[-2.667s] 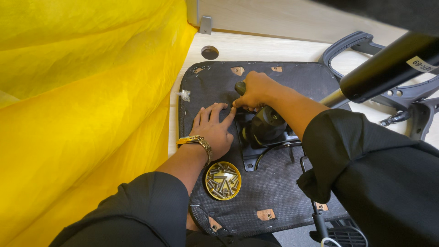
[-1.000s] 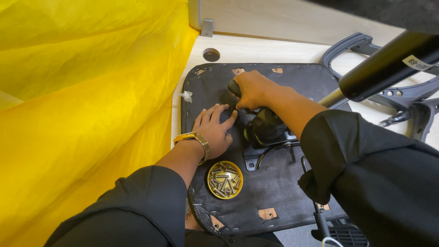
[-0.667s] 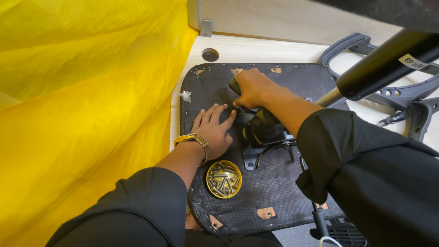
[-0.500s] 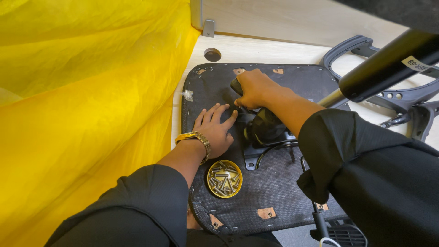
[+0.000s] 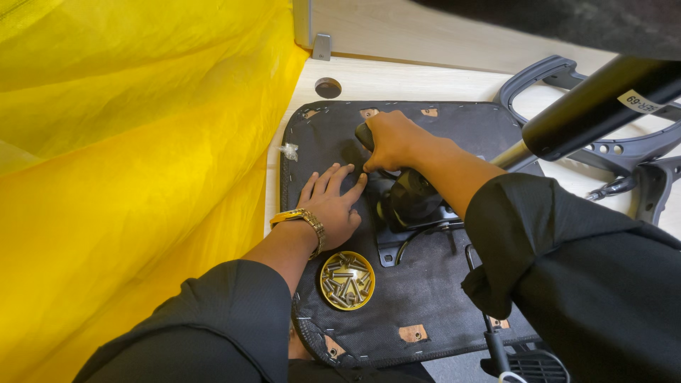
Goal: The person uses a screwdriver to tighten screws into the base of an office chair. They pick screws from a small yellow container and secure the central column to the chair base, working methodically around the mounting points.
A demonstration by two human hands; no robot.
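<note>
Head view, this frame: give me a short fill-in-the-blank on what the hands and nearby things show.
1. The left hand lies flat on the black ____ panel.
2. The small round dish near the left wrist holds ____.
3. The sheet to the left is ____ in colour.
4. The right hand grips a ____ handle.

Missing words: fabric; screws; yellow; black

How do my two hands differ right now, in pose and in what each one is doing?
The left hand lies flat with fingers spread on the black seat underside; the right hand is closed around a dark handle. The left wrist bears a gold watch; the right shows none. The left lies nearer the dish of screws; the right sits farther up the panel. Both come out of black sleeves.
</note>
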